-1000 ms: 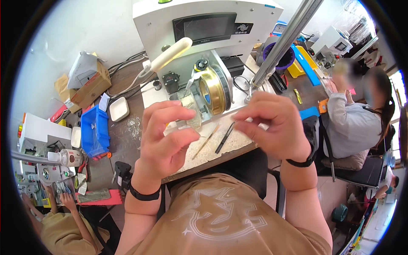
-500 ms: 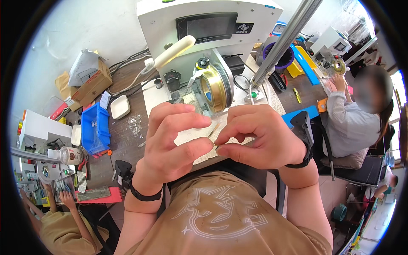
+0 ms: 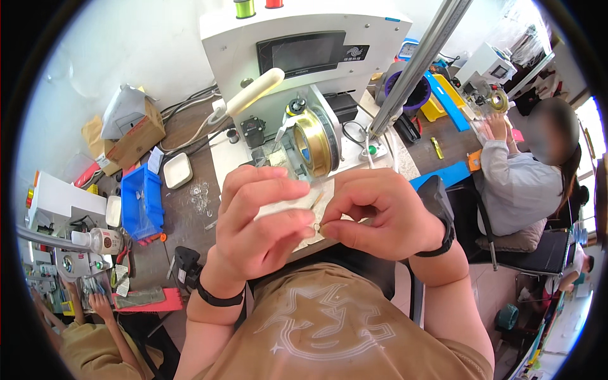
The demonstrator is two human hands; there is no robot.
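My right hand (image 3: 386, 214) is closed in a pinch, thumb against forefinger. At its fingertips shows a tiny loop-like piece (image 3: 317, 226), perhaps a small ring; its exact kind is too small to make out. Facing it from the left, my left hand (image 3: 263, 218) has its fingers curved and apart, with nothing visible between them. Its fingertips are close to the small piece. Beyond both hands stands a white machine (image 3: 304, 69) with a dark screen, a large gold-coloured spool (image 3: 310, 147) and a pale lamp arm (image 3: 253, 92).
Left on the dark table are a blue bin (image 3: 140, 202), a white dish (image 3: 178, 171), a scatter of small clear pieces (image 3: 201, 197) and a cardboard box (image 3: 136, 130). A metal post (image 3: 418, 66) rises at right. A co-worker (image 3: 525, 171) sits far right, another person (image 3: 95, 342) lower left.
My left fingertips have drawn slightly away from the pinched piece, and the tiny loop shows more clearly. Both hands sit slightly lower in the picture; the view has shifted a little.
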